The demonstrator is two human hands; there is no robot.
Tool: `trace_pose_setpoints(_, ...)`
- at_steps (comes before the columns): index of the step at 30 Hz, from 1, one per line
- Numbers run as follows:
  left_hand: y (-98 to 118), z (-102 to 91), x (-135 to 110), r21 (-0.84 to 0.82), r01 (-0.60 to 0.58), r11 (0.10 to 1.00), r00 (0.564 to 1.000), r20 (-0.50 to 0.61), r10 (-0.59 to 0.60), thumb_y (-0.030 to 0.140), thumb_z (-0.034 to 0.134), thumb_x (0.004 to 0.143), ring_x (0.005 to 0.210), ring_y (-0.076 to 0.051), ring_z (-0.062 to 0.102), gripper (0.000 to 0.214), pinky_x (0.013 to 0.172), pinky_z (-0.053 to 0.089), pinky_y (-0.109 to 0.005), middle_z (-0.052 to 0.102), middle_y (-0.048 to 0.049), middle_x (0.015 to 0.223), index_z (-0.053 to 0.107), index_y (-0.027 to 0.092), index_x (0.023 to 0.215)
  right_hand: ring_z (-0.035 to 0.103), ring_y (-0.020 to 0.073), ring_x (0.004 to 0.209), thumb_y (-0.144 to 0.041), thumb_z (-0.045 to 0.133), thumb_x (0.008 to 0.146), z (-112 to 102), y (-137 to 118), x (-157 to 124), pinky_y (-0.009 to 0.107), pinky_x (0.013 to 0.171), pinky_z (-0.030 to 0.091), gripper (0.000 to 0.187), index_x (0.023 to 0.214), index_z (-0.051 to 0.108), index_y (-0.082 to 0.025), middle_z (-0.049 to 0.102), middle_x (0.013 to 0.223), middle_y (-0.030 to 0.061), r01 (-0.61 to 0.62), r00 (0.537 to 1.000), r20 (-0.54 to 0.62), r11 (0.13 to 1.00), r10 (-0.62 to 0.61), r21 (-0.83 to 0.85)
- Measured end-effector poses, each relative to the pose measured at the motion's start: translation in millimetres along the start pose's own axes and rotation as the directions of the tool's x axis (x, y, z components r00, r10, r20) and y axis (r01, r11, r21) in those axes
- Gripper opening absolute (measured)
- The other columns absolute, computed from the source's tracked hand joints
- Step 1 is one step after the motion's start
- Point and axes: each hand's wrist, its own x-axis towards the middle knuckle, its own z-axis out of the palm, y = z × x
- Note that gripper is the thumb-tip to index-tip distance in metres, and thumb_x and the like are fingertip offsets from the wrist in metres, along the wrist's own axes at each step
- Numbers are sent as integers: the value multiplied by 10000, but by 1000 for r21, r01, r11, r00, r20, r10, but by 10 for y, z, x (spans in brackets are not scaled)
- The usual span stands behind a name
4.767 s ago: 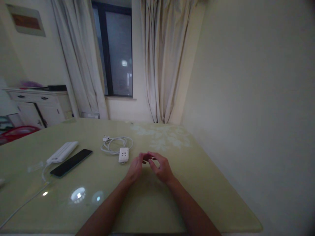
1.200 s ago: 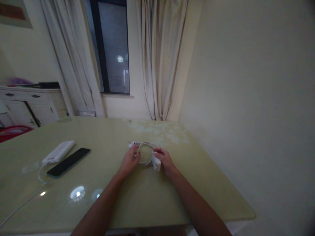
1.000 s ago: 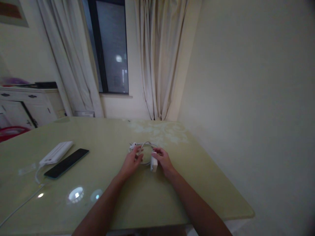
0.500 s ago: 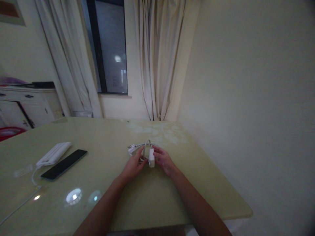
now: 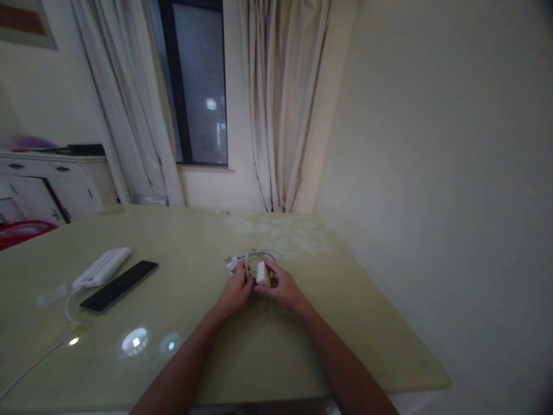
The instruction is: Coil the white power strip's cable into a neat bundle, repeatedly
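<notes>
A white power adapter [image 5: 262, 274] is gripped in my right hand [image 5: 283, 286], its thumb below and its fingers behind the block. Close on the left, my left hand [image 5: 236, 291] has its fingers closed around part of the looped white cable [image 5: 254, 253]. The cable's coils rise behind both hands and reach over to the right. A white plug [image 5: 232, 263] with metal prongs sticks out past my left fingers, pointing left. My fingers cover part of the cable.
On the left of the glossy pale green table [image 5: 181, 242] lie a black smartphone [image 5: 120, 286] and a white power bank [image 5: 102, 267] with a white cord [image 5: 38, 360]. A wall [image 5: 432, 202] borders the right side. Curtains and a window stand behind.
The adapter has turned and shifted slightly left, and my right hand now wraps it with the thumb underneath. The cable loops have spread wider. The view has shifted a little.
</notes>
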Motion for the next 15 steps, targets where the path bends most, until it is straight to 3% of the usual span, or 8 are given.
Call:
trace_pose_setpoints(4, 33, 18, -19, -33, -10, 999, 1000, 29, 11, 368, 436, 943, 926, -261, 678, 188, 859, 504, -417, 684, -102, 979, 404, 219, 1052, 542, 323, 1292, -265, 833, 660, -14, 68, 45, 489, 1139, 384, 788, 1411, 596, -241, 590, 1406, 115, 104, 986, -112, 977, -126, -186)
trace_pose_setpoints(7, 84, 23, -40, -64, -4, 998, 997, 77, 9, 368, 414, 955, 881, -257, 690, 199, 843, 506, -407, 707, -83, 919, 374, 224, 1086, 542, 302, 1269, -212, 739, 727, -54, 108, 68, 472, 1158, 356, 656, 1373, 633, -250, 624, 1332, 102, 133, 964, -181, 944, -194, -303)
trace_pose_setpoints(10, 133, 20, -57, -51, -14, 999, 997, 78, 18, 351, 416, 948, 832, -253, 691, 201, 813, 509, -397, 719, -69, 871, 364, 224, 1096, 547, 278, 1256, -240, 668, 813, -63, 143, 62, 444, 1149, 372, 587, 1397, 611, -243, 606, 1319, 109, 160, 961, -162, 927, -225, -340)
trace_pose_setpoints(15, 163, 9, -85, -51, -65, 997, 994, 87, 69, 359, 409, 960, 851, -247, 690, 179, 826, 513, -390, 717, -74, 876, 401, 222, 1075, 404, 295, 1413, -262, 667, 812, -26, 187, 48, 472, 1215, 270, 592, 1399, 598, -226, 453, 1515, 119, 138, 951, -209, 918, -227, -372)
